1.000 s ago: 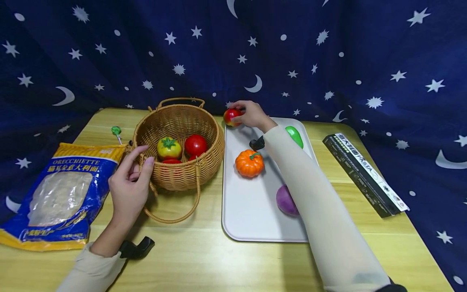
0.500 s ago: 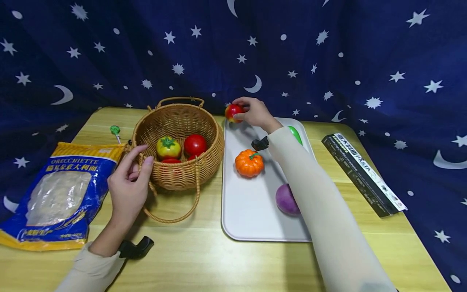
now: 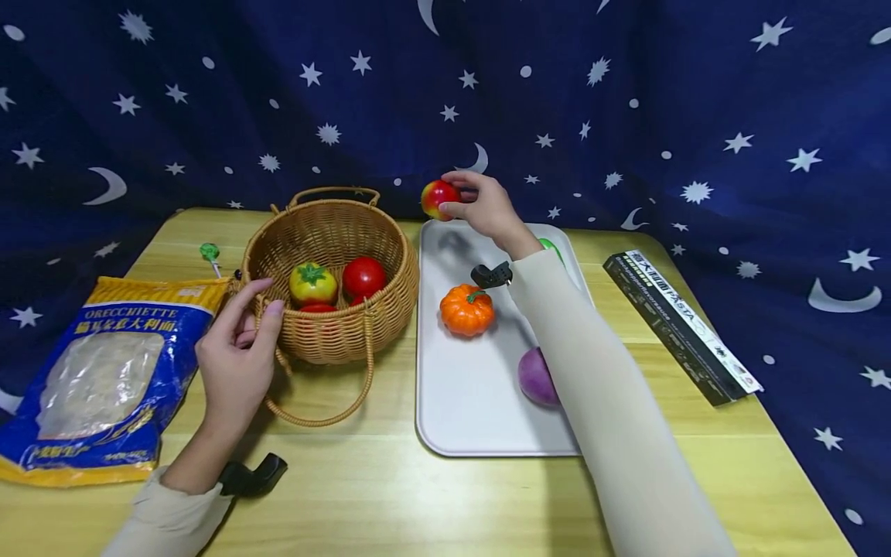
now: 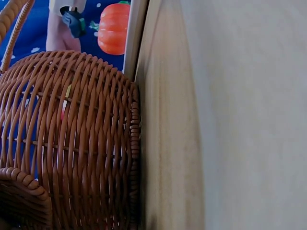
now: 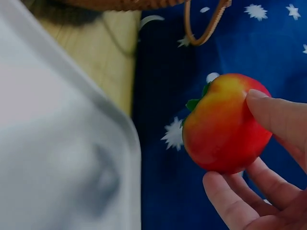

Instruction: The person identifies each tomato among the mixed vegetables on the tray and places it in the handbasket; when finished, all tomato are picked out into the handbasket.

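My right hand [image 3: 491, 210] pinches a red-and-yellow toy tomato [image 5: 223, 132] between thumb and fingertips, above the far left corner of the white tray [image 3: 459, 418]. Green leaves show on the tomato's side in the right wrist view. My left hand [image 3: 238, 360] holds the near left rim of the wicker basket [image 3: 393, 321], thumb and forefinger bent about it. Inside the basket lie a yellow-red tomato [image 3: 312, 285], a red tomato [image 3: 364, 277] and another red piece, partly hidden. On the tray are an orange pumpkin [image 3: 467, 311], a purple round vegetable [image 3: 537, 377] and a green piece [image 3: 551, 247], the latter two partly behind my sleeve.
A blue-and-yellow orecchiette bag [image 3: 104, 379] lies left of the basket, with a green lollipop [image 3: 209, 252] behind it. A black-and-white pasta box [image 3: 678, 325] lies right of the tray. A starry dark blue cloth [image 3: 557, 93] hangs behind the table [image 3: 362, 495].
My right hand has lifted the tomato up from the tray's far left corner, after first shifting slightly right. The left hand keeps its place at the basket; the head view has shifted slightly.
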Available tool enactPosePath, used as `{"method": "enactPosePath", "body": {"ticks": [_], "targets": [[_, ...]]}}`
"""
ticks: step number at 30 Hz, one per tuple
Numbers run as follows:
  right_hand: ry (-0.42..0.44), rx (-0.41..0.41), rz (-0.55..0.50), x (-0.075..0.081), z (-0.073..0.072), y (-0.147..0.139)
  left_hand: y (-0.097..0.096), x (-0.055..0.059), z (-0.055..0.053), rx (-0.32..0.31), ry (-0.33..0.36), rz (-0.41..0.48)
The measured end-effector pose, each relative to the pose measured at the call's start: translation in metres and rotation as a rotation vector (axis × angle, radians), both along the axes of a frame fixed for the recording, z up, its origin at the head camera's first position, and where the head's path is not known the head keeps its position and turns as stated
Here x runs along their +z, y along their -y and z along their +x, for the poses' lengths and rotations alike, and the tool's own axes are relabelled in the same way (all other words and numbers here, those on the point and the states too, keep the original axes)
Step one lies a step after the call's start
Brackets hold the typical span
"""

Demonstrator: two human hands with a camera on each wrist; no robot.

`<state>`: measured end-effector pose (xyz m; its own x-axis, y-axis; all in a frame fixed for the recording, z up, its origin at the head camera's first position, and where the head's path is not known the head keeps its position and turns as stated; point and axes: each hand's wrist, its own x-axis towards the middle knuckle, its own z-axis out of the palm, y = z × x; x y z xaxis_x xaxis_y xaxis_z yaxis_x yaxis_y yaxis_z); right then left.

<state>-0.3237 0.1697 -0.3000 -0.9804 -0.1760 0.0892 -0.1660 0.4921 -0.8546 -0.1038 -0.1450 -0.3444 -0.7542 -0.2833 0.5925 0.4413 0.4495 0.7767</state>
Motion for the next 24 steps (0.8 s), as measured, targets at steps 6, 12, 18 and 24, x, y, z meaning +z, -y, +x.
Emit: {"method": "enactPosePath", "body": {"ticks": [6, 12, 18, 24], "targets": [[-0.036, -0.007, -0.080, 0.008, 0.013, -0.001, 0.000, 0.000, 0.000, 0.001, -0.001, 0.000], [-0.034, 0.004, -0.196, 0.018, 0.037, -0.002, -0.002, 0.002, 0.001, -0.003, 0.004, 0.001], [-0.083, 0.069, -0.309, 0.026, 0.062, 0.007, 0.000, 0.005, 0.002, 0.001, 0.013, 0.010], [-0.106, 0.148, -0.367, 0.024, 0.086, 0.021, -0.002, 0.004, 0.001, -0.006, 0.026, 0.018]]}}
